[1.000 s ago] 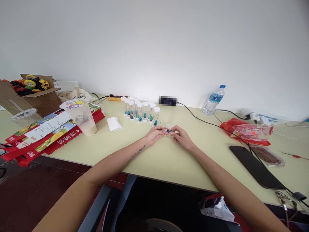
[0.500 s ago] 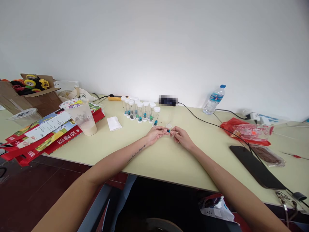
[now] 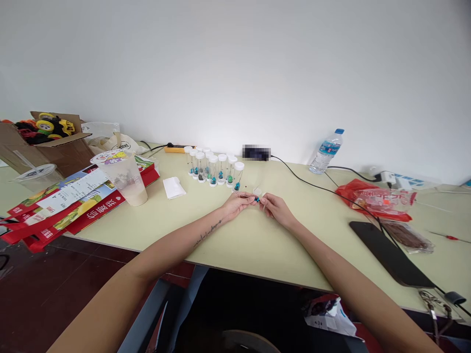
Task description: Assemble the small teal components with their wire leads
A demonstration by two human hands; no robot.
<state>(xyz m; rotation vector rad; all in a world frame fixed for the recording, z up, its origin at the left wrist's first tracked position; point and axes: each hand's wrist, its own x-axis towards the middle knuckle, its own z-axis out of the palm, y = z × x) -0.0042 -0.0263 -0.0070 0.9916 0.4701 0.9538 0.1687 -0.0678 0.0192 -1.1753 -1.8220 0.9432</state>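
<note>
Over the table, my left hand (image 3: 237, 206) pinches a small shiny blue piece (image 3: 257, 200) between thumb and fingertips. My right hand (image 3: 275, 208) meets it from the other side, its thumb and forefinger closed at the same piece. The piece is too small to name its kind. Just behind my fingertips lies a small clear round cap or cup (image 3: 257, 191) with a thin pin-like line at it. Beyond my left hand stand several clear tubes (image 3: 221, 171) with white caps, holding blue, green or grey pieces on thin wires.
A folded white paper (image 3: 174, 188) lies left of the tubes, near a plastic drink cup (image 3: 127, 179) and a red bag (image 3: 88, 206). On the right are a water bottle (image 3: 327, 152), a red plastic bag (image 3: 379, 198), a black phone-like slab (image 3: 390, 252) and a cable (image 3: 309, 182).
My right fingertips have shifted very slightly about the blue piece. My left hand and everything on the table look the same.
</note>
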